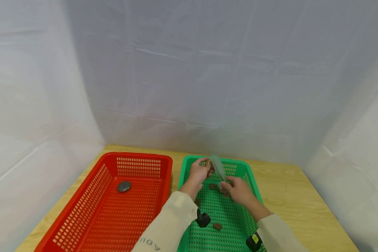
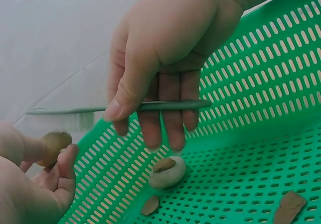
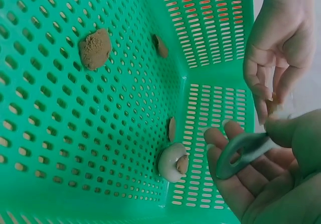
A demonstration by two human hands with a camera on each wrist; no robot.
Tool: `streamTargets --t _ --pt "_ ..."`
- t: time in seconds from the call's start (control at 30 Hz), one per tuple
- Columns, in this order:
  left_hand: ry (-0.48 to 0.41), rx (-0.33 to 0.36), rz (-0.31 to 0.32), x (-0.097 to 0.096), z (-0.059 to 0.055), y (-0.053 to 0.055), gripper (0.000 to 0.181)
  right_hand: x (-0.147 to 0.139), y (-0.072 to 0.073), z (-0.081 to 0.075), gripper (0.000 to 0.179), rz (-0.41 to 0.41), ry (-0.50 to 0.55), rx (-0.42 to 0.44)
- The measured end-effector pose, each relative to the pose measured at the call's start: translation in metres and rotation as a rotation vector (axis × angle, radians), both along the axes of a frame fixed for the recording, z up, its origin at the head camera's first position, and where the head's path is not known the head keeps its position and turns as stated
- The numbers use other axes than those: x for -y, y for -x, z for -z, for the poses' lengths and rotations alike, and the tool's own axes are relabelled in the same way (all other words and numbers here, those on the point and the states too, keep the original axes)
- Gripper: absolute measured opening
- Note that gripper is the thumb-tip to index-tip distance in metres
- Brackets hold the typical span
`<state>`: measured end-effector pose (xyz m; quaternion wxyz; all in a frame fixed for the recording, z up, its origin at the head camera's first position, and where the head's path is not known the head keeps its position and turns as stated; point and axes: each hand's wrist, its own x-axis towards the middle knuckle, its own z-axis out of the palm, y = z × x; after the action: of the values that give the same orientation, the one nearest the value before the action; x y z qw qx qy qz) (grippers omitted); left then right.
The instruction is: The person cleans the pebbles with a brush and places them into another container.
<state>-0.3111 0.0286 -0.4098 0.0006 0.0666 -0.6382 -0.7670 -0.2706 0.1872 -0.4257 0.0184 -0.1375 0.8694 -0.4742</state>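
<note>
Reader: What could go wrong from here?

Author: The tan stone [image 2: 57, 148] could slip. The left hand [image 1: 199, 171] pinches it between thumb and fingertips, with little of the palm behind it, so a hard push from the bristles [image 2: 83, 121] might work it loose. It would probably drop into the green basket [image 1: 184, 171], over which both hands are held.

Reader: Is the grip on the brush [image 1: 219, 168] any safer?

Author: Only partly. The right hand [image 1: 237, 190] clasps its handle, thumb pressed against the fingers, yet several fingers extend nearly straight beneath. The handle could twist if the head meets resistance. A falling object might also strike the pale pebble [image 2: 173, 178] on the basket floor and dislodge the brown clod [image 2: 163, 164] resting upon it.

Reader: Where do stone and brush lie relative to the hands?

Author: The stone sits at the left hand's fingertips, on the side facing the right hand. The brush spans the gap: handle in the right hand, bristled head just beside the stone. Whether bristles and stone touch cannot be told.

Reader: And the red basket [image 1: 169, 168]?

Author: It stands to the left of the green one, containing a dark grey stone [image 1: 124, 186], well apart from both hands.
</note>
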Motion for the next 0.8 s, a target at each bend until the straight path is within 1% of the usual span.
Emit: streamTargets --t 0.1,0.23,0.33,0.47,0.57,0.73,0.8 --pt "-0.021 -0.01 -0.01 -0.0008 -0.0002 0.0009 0.037 0.0009 0.0001 -0.0004 0.023 0.068 -0.017 0.016" --pt "0.006 -0.009 -0.007 -0.0011 -0.0014 0.0009 0.038 0.0007 0.0 -0.0027 0.024 0.111 -0.029 0.01" --pt "0.022 -0.011 0.005 -0.001 -0.0016 0.0008 0.04 0.0004 0.0003 -0.004 0.025 0.14 -0.015 0.003" --pt "0.0 -0.015 0.024 -0.0007 -0.0004 0.0003 0.044 0.0003 0.0021 -0.0035 0.023 0.177 0.003 -0.015" --pt "-0.012 -0.008 0.033 0.0002 0.0001 -0.0011 0.044 0.0006 0.0039 -0.0024 0.023 0.18 0.023 -0.046" --pt "-0.019 0.019 0.049 0.0022 -0.0002 -0.0035 0.039 0.0014 0.006 -0.0004 0.022 0.146 0.084 -0.086" --pt "-0.02 0.029 0.058 0.0022 -0.0012 -0.0039 0.041 0.0021 0.0063 -0.0007 0.021 0.136 0.077 -0.103"
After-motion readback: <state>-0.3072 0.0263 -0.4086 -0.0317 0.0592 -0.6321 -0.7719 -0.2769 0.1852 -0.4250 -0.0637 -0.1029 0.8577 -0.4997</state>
